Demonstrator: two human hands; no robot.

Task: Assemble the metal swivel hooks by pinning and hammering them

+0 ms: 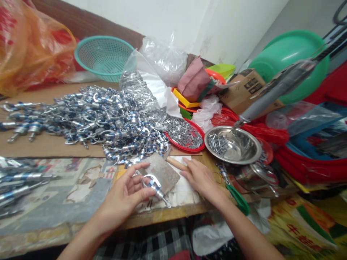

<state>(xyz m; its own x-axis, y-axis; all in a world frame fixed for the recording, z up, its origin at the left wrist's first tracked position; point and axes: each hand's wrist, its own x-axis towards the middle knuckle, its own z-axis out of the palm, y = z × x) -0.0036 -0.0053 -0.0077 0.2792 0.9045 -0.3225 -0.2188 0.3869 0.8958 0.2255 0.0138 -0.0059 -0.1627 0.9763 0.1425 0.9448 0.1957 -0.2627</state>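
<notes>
My left hand (130,189) is closed on a small silver metal fitting (157,188) with blue bands, a C-shaped hook and a ring at its tip. The fitting is tilted over a flat grey metal plate (162,173) on the bench. My right hand (202,177) has its fingers curled at the end of a wooden-handled tool (176,163) beside the plate; I cannot make out the tool's head. A large heap of similar fittings (108,115) lies just beyond both hands.
A red tray (202,144) of small metal parts and a steel bowl (244,148) with pins stand to the right. A grey electric screwdriver (265,101) hangs over the bowl. A turquoise basket (104,59) sits at the back. More fittings (21,186) lie at left.
</notes>
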